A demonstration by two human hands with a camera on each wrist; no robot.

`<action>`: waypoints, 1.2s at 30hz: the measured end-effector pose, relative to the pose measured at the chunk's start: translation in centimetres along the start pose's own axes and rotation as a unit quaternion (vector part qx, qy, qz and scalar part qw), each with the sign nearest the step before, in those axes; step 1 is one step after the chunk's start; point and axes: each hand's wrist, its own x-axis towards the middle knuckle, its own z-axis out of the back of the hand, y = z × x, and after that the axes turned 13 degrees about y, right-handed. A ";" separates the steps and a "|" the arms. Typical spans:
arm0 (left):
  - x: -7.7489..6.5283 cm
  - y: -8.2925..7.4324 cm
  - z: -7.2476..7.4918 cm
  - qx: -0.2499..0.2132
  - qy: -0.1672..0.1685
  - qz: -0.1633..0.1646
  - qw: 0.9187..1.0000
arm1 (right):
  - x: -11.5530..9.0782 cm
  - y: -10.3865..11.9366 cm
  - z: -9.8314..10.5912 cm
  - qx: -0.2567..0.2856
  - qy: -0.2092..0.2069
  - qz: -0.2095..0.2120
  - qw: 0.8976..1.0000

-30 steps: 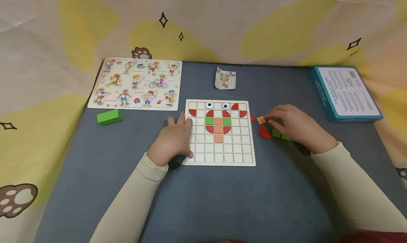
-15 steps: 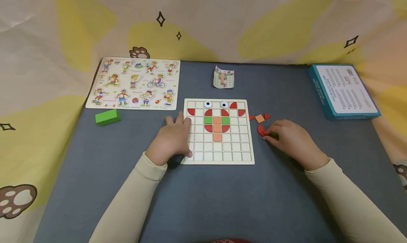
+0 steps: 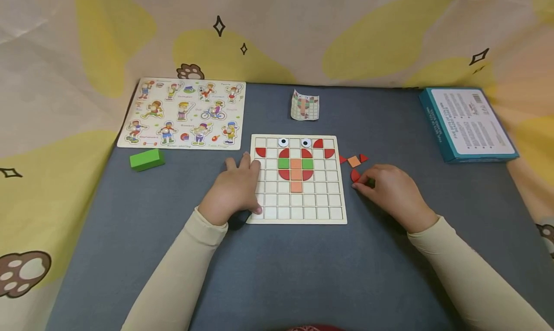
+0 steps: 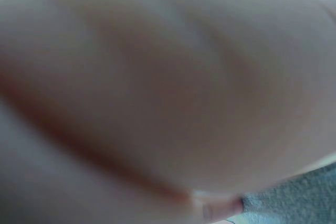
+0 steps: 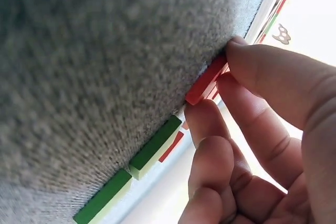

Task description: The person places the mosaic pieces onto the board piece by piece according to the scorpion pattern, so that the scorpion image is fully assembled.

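Note:
My left hand (image 3: 233,189) rests with spread fingers on the left edge of a white grid board (image 3: 320,201). Red, green and orange tiles and two eye discs sit in the board's upper cells. Right of the board, my right hand (image 3: 394,191) pinches a red rounded tile (image 5: 205,85) between thumb and fingertips, low at the tabletop. Two green tiles (image 5: 157,142) lie by those fingers in the right wrist view, mostly hidden under the hand in the head view. An orange square tile (image 3: 354,162) lies between two small red triangles (image 3: 363,158). Blurred skin fills most of the left wrist view.
A small pattern card (image 3: 305,106) stands behind the board. At back left lies a sports picture puzzle (image 3: 169,117), with a green block (image 3: 147,160) before it. A teal box (image 3: 472,124) sits at back right. Patterned cloth hangs behind the table.
My right hand has moved down and left from the orange tile and triangle to the red rounded tile, now pinching it. The left hand has stayed on the board.

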 end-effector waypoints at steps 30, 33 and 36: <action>0.0 0.0 0.1 0.000 -0.005 -0.003 1.000 | 0.1 1.8 -0.4 -0.010 0.031 0.050 0.998; -0.1 0.0 0.2 0.002 -0.005 -0.003 1.000 | 0.2 1.7 -0.5 -0.017 0.035 0.050 0.998; -0.1 -0.1 0.2 0.002 -0.004 -0.003 1.000 | 0.0 1.7 -0.5 -0.023 0.042 0.046 0.998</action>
